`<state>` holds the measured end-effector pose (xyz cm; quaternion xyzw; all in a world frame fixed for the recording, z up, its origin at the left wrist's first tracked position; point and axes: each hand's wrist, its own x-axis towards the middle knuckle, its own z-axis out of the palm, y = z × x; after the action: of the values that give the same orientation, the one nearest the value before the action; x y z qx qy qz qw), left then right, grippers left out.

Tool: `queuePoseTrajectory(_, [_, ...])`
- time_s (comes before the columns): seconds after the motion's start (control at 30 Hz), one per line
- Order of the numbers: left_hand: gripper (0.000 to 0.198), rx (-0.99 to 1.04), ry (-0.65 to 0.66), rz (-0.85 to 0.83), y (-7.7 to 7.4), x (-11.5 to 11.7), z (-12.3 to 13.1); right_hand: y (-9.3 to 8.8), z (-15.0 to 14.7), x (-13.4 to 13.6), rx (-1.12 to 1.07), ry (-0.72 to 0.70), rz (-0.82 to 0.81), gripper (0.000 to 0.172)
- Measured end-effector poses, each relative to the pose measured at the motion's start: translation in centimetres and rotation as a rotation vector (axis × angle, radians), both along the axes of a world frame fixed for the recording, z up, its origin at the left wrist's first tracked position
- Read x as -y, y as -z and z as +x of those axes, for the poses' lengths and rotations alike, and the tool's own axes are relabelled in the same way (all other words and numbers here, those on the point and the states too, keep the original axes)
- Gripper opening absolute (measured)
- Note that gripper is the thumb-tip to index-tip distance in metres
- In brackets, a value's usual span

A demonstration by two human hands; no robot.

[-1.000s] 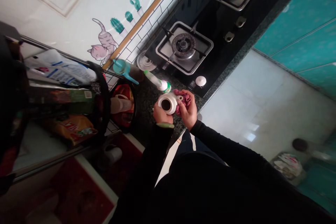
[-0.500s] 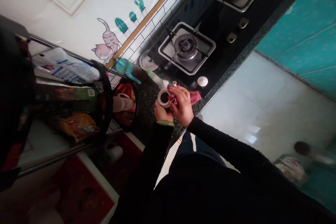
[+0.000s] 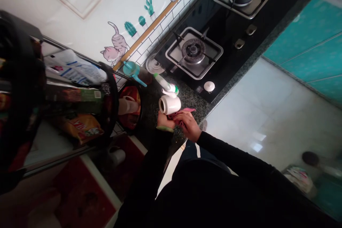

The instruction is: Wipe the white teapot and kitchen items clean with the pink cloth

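My left hand is closed around the near side of a small white teapot. The pot lies tilted sideways, its dark round mouth facing left and its spout toward the wall. My right hand grips a pink cloth and presses it to the pot's near side; part of the cloth is hidden under the fingers. On the hob's near corner sits a white knobbed lid. Just beyond the pot lies a white bottle with a green cap.
The black gas hob stretches away to the upper right. A blue-lidded jug stands by the tiled wall. At left, a black rack holds several food packets, with a white cup beside it. The counter edge borders the floor.
The teapot has turned from mouth-up onto its side, its mouth now facing left. My right hand with the cloth has moved from the rim down to the pot's near side.
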<state>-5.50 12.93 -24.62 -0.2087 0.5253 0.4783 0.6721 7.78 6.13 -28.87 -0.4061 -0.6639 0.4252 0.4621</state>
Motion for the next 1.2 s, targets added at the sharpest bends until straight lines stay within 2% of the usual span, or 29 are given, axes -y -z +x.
queuePoseTrajectory(0.07, [0.04, 0.0, 0.006, 0.003, -0.7, 0.1, -0.4, -0.2, 0.8, -0.4, -0.074, 0.069, -0.185, 0.028])
queuePoseTrajectory(0.13, [0.04, 0.013, 0.003, 0.004, -1.1, 0.3, -0.9, -1.2, 1.1, -1.0, -0.183, 0.242, -0.368, 0.031])
queuePoseTrajectory(0.17, [0.04, 0.028, -0.002, 0.013, -1.1, 0.4, -1.0, -1.9, 1.0, -1.2, -0.234, 0.309, -0.407, 0.033])
queuePoseTrajectory(0.23, [0.042, 0.066, -0.01, 0.062, -0.9, 0.5, -0.7, -3.3, 0.3, -1.7, -0.254, 0.316, -0.332, 0.046])
queuePoseTrajectory(0.3, [0.046, 0.1, -0.009, 0.115, -0.7, 0.5, 0.1, -4.3, -0.8, -2.2, -0.158, 0.217, -0.121, 0.067])
queuePoseTrajectory(0.37, [0.049, 0.1, -0.029, 0.172, -0.9, 0.4, 1.0, -4.4, -1.9, -2.7, -0.054, 0.167, 0.079, 0.073])
queuePoseTrajectory(0.4, [0.049, 0.086, -0.047, 0.198, -1.1, 0.4, 1.4, -4.2, -2.3, -2.9, -0.037, 0.18, 0.135, 0.069])
queuePoseTrajectory(0.47, [0.049, 0.039, -0.083, 0.229, -1.7, 0.4, 1.9, -3.9, -2.8, -3.5, -0.096, 0.244, 0.14, 0.06])
queuePoseTrajectory(0.57, [0.046, 0.046, -0.082, 0.222, -3.2, 0.4, 1.9, -4.3, -3.2, -4.2, -0.23, 0.354, 0.004, 0.047])
queuePoseTrajectory(0.67, [0.046, 0.137, -0.061, 0.3, -4.9, 0.3, 1.8, -5.2, -3.4, -4.4, -0.264, 0.428, -0.088, 0.036])
queuePoseTrajectory(0.77, [0.047, 0.167, -0.023, 0.389, -6.0, 0.6, 1.7, -5.4, -3.1, -3.9, -0.244, 0.4, -0.044, 0.034])
queuePoseTrajectory(0.87, [0.049, 0.197, 0.026, 0.409, -6.2, 1.1, 1.3, -4.9, -1.6, -3.4, -0.186, 0.296, 0.006, 0.033])
queuePoseTrajectory(0.93, [0.049, 0.233, 0.06, 0.363, -6.0, 1.5, 0.8, -5.1, -0.2, -3.8, -0.174, 0.353, -0.048, 0.034])
queuePoseTrajectory(1.0, [0.049, 0.251, 0.062, 0.312, -5.9, 1.6, 0.3, -6.2, 1.2, -4.5, -0.206, 0.446, -0.138, 0.037])
queuePoseTrajectory(1.07, [0.048, 0.256, 0.055, 0.298, -6.2, 1.5, 0.0, -8.4, 1.9, -5.3, -0.211, 0.463, -0.143, 0.038])
queuePoseTrajectory(1.13, [0.043, 0.272, 0.071, 0.321, -6.6, 1.1, 0.1, -10.9, 1.7, -5.5, -0.143, 0.373, -0.022, 0.036])
queuePoseTrajectory(1.2, [0.039, 0.226, 0.07, 0.351, -7.1, 0.8, 0.6, -12.6, 0.8, -4.8, -0.037, 0.257, 0.125, 0.041])
